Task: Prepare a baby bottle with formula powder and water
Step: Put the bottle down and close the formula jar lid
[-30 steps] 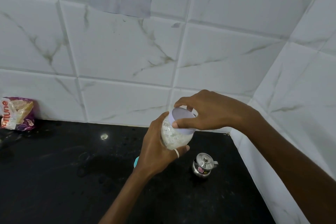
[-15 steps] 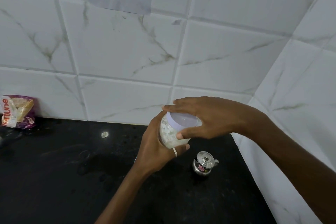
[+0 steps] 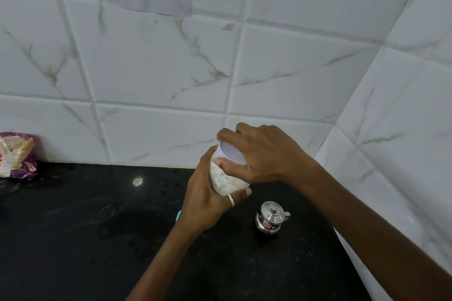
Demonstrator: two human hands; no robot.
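Jar (image 3: 226, 179) of white powder held above black counter (image 3: 73, 239), tilted, lower half hidden by left hand (image 3: 208, 199), fingers wrapped round body. Right hand (image 3: 259, 154) clamped over pale lid (image 3: 231, 154), thumb on rim. Blue thing (image 3: 178, 215) mostly hidden behind left wrist. Near right: small steel pot (image 3: 270, 219). Far left: packet (image 3: 16, 154), cut off.

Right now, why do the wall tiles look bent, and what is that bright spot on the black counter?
Head view: the wide-angle lens bows the tile lines, most near the edges; the spot looks like a light reflected in the glossy counter; both hands and the jar look fairly sharp, with soft shadows.
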